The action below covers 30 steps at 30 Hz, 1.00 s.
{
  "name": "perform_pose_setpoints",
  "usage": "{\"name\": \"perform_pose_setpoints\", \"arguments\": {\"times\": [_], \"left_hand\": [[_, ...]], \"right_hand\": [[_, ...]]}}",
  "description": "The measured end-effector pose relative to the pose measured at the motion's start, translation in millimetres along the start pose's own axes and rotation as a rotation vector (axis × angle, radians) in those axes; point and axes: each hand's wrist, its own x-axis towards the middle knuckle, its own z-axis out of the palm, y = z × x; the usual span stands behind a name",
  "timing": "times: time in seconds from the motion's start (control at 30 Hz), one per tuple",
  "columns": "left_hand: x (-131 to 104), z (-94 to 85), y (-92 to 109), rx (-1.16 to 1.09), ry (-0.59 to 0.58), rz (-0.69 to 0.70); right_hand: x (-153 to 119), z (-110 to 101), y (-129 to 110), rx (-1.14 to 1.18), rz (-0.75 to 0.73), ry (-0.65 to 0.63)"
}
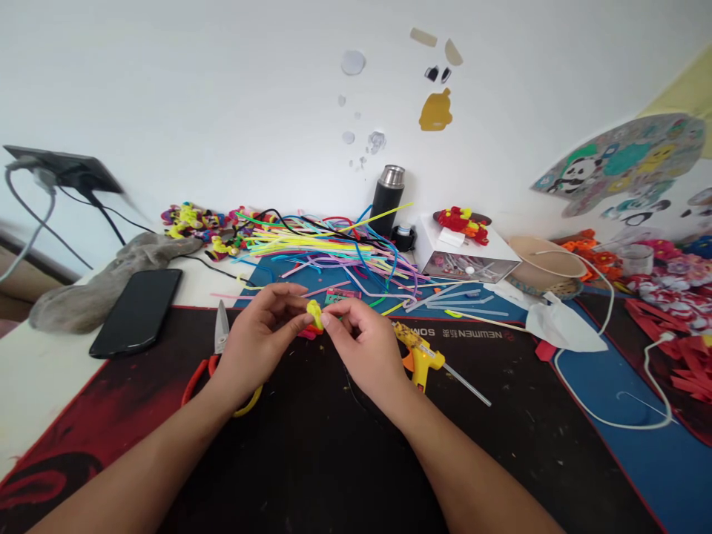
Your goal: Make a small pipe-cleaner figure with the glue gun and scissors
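Between my two hands, above the black mat, is a small yellow twisted pipe cleaner piece (315,313). My left hand (265,330) pinches it from one side, and my right hand (364,343) pinches it from the other. Just below it shows something red or pink (309,333), partly hidden by my fingers. Scissors (221,330) with a red handle lie by my left wrist, partly covered by it. Beyond my right hand is a yellow hot glue gun (426,361) with a clear glue stick poking out of its back.
A heap of coloured pipe cleaners (328,248) spreads along the back. Behind it stands a black thermos (388,199), with a white box (467,252) to its right. A black phone (137,311) lies on the left. A white cable (612,425) loops across the right side.
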Motion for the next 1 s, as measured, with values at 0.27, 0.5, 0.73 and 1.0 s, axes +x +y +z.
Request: {"name": "perform_pose_setpoints", "arguments": {"times": [0.27, 0.5, 0.73, 1.0], "left_hand": [[12, -13.3, 4, -0.165, 0.161, -0.031], [15, -11.4, 9, -0.246, 0.216, -0.028], [13, -10.0, 12, -0.269, 0.184, -0.025], [13, -9.8, 12, -0.325, 0.150, -0.030]], "right_hand": [[4, -2, 5, -0.018, 0.041, 0.047], [-5, 13, 8, -0.473, -0.048, -0.171], [1, 25, 2, -0.769, -0.039, -0.260], [6, 30, 3, -0.893, 0.013, -0.331]]}}
